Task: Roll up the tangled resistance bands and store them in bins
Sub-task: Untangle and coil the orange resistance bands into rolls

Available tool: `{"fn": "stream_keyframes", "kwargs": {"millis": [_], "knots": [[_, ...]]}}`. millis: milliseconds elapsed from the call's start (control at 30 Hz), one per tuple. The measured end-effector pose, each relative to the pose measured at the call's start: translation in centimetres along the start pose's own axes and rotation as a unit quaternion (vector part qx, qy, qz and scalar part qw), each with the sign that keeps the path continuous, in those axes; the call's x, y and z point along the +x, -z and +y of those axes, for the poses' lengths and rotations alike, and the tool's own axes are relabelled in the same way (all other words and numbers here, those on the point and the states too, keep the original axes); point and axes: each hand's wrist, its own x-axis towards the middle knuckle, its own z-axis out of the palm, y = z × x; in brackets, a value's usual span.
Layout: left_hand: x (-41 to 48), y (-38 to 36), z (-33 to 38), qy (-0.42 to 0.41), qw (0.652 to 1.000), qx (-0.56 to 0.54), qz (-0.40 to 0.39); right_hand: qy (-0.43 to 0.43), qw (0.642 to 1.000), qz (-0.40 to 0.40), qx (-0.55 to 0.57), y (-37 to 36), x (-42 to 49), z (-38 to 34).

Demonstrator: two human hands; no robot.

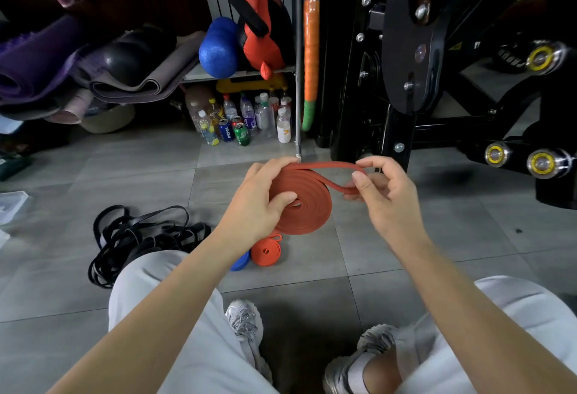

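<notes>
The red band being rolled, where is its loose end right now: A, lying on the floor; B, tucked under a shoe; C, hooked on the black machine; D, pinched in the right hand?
D: the right hand pinches the free loop of the red band, while the left hand holds the coil off the floor.

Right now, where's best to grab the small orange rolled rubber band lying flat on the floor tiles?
Pinch the small orange rolled band across its outer rim from above, approaching from its right. It lies flat with open tile there, a blue rolled band crowds its left, and squeezing the rim should keep its loose outer loop from unwinding.
</notes>
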Motion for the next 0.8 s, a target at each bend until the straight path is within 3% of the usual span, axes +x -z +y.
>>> {"fn": "stream_keyframes", "kwargs": {"millis": [267,500,800], "knots": [[0.4,-0.1,0.1,0.018,0.994,-0.095,0.055,0.010,1.000,-0.022,-0.013,-0.7,-0.9,0.6],[0.7,-2.3,-0.2,0.070,0.983,-0.134,0.099,0.101,0.955,0.048,-0.273,-2.0,-1.2,1.9],[4.2,-6.3,-3.4,0.182,0.965,-0.154,0.114,-0.024,0.904,-0.030,-0.426,-4.5,3.4,4.2]]}}
